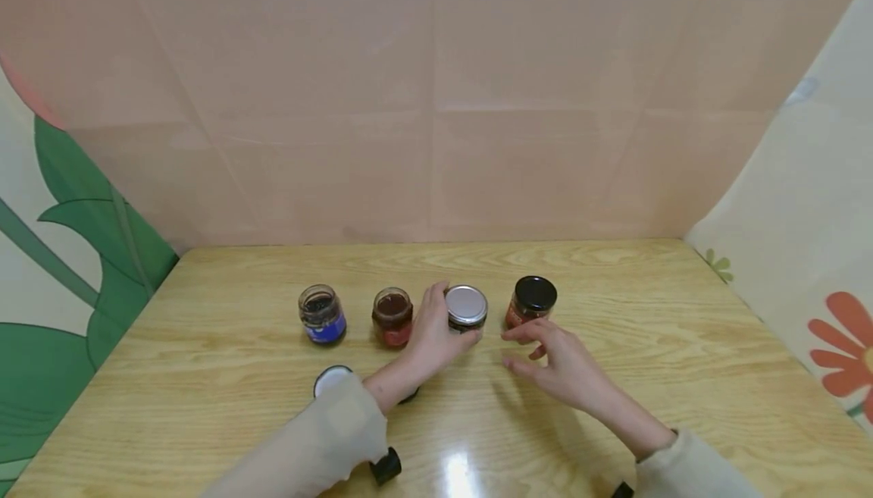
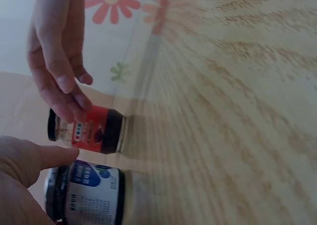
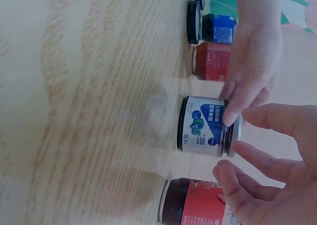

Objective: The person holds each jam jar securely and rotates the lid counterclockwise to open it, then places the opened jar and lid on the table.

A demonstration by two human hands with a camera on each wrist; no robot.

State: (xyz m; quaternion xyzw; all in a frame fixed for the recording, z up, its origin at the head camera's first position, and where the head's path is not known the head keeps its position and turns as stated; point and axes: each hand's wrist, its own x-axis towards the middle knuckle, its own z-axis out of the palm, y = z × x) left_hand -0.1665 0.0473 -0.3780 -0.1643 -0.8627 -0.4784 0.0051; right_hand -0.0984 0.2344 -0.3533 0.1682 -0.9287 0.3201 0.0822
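My left hand (image 1: 431, 337) holds a blueberry jam jar (image 1: 467, 306) by its upper part, thumb on the near side and fingers at the far left. That jar stands upright, with a silver lid and a white-and-blue label (image 3: 200, 128). To its right is a jar with a black lid (image 1: 535, 298) and a red label (image 2: 89, 131). My right hand (image 1: 569, 369) hovers just in front of this red-labelled jar, fingers loosely bent and apart, nothing held. In the right wrist view, its fingers spread near the silver lid without visibly gripping it.
Left of my left hand stand two lidless jars, one with a blue label (image 1: 326, 325) and one with dark red contents (image 1: 392, 316). A loose lid (image 1: 333, 380) lies nearer on the wooden table (image 1: 614, 293); another is mostly behind my left wrist. A pink backdrop (image 1: 436, 142) rises behind.
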